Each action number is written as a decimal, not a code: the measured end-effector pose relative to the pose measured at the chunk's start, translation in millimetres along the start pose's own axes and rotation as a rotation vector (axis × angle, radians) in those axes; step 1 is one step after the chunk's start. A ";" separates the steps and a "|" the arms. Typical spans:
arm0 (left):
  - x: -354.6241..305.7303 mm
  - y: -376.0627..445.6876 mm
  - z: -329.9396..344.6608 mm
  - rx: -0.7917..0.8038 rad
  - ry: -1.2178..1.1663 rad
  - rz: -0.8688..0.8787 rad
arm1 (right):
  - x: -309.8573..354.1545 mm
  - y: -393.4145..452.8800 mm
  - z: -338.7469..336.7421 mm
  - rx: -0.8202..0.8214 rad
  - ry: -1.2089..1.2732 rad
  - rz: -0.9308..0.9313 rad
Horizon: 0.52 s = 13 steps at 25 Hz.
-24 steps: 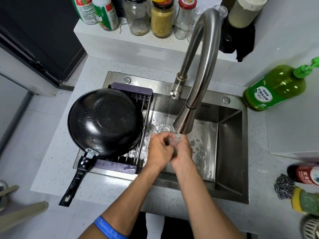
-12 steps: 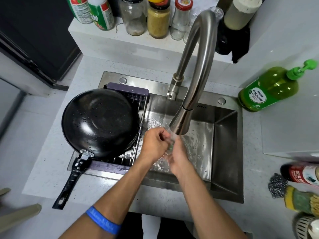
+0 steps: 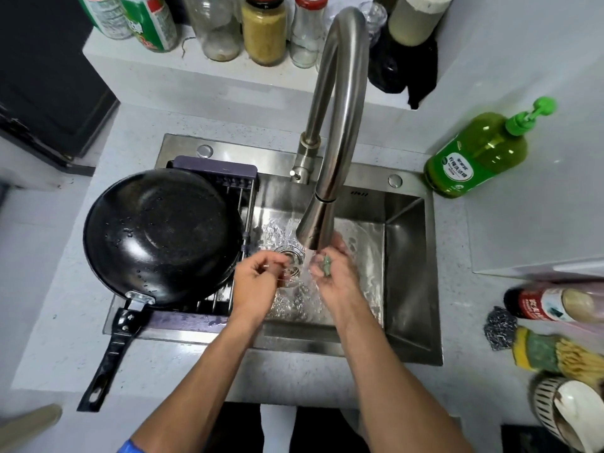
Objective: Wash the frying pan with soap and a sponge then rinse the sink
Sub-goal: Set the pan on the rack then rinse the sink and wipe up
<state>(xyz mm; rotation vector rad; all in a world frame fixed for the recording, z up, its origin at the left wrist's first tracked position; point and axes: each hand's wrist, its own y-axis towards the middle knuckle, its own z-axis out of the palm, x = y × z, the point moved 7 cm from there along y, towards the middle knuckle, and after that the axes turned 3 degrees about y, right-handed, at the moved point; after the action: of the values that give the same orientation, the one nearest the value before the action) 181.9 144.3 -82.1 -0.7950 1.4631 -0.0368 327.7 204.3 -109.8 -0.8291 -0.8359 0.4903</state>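
Black frying pan (image 3: 163, 237) sat upside down on the rack at the sink's (image 3: 408, 273) left edge. Left hand (image 3: 258, 279) hung loosely curled, holding nothing; right hand (image 3: 330, 273) cupped a small green scrap under running water. Best sweep water around every sink corner.

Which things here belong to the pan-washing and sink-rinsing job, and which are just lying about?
Job:
black frying pan, lying on the purple drying rack
steel sink
steel tap, running
green soap pump bottle
yellow-green sponge
left hand and right hand, under the water

Lying about:
ledge jars and bottles
steel wool scourer
red-labelled bottle
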 end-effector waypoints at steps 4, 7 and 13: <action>24.4 -10.3 11.2 0.066 0.025 -0.142 | 2.6 4.8 -2.9 -0.068 -0.229 -0.034; 37.0 -18.3 23.0 0.157 0.027 -0.244 | 6.0 4.0 -7.1 -0.160 -0.289 -0.064; 44.5 -41.2 61.3 0.346 0.109 -0.242 | 17.2 -1.1 -29.2 -0.196 -0.360 -0.051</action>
<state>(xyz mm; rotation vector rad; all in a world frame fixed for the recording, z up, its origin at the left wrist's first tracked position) 261.1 119.8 -105.8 -0.6877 1.4043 -0.5111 361.4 202.3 -112.7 -0.9107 -1.2494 0.5265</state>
